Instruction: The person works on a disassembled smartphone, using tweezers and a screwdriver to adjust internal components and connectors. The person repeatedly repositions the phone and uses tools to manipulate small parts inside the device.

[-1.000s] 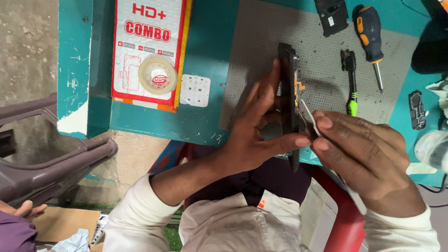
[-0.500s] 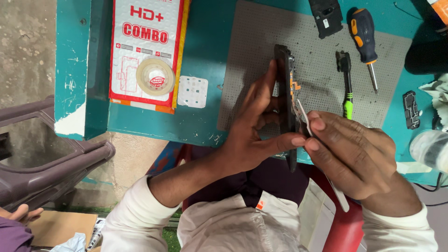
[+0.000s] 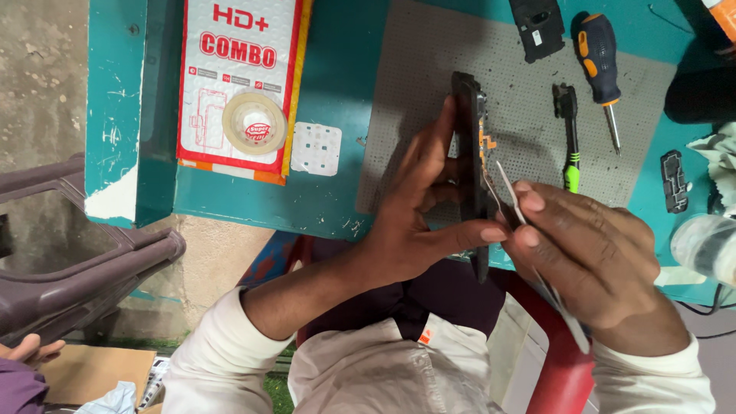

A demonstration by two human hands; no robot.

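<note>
Black phone stands on edge, gripped in my left hand; right hand pinches thin pry strip w/ tip at seam — I'd keep it shallow, slide slow.

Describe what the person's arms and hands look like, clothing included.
Both arms wear long cream-white sleeves. The left sleeve is pushed up the forearm; the right sleeve reaches the wrist. The left hand and right hand are bare: no gloves, rings, watch or bands visible.
</note>
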